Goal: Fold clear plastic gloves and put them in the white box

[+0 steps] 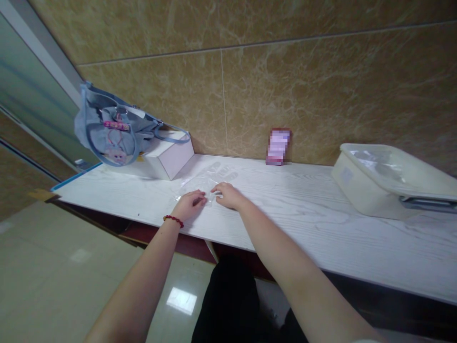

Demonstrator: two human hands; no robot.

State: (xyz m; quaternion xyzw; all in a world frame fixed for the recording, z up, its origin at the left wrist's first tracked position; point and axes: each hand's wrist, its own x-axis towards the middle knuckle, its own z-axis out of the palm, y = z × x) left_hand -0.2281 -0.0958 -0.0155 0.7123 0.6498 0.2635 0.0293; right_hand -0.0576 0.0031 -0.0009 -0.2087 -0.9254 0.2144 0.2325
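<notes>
Clear, thin plastic (203, 182), looking like a disposable glove or bag, lies flat on the white wood-grain table (303, 209). My left hand (191, 204), below a red beaded bracelet, rests at its near left part with fingers bent and fingertips on the plastic. Close by on the right, my right hand (227, 195) has its thumb and index finger curved apart at the near edge of the plastic. A small gap separates the two hands. Whether the left fingertips pinch any plastic is too small to tell.
A blue bag (117, 128) sits on a white box (167, 157) at the left. A phone with a blurred screen (278, 146) leans against the marbled wall. At the right stands a cream plastic bin (371, 190) with clear plastic inside.
</notes>
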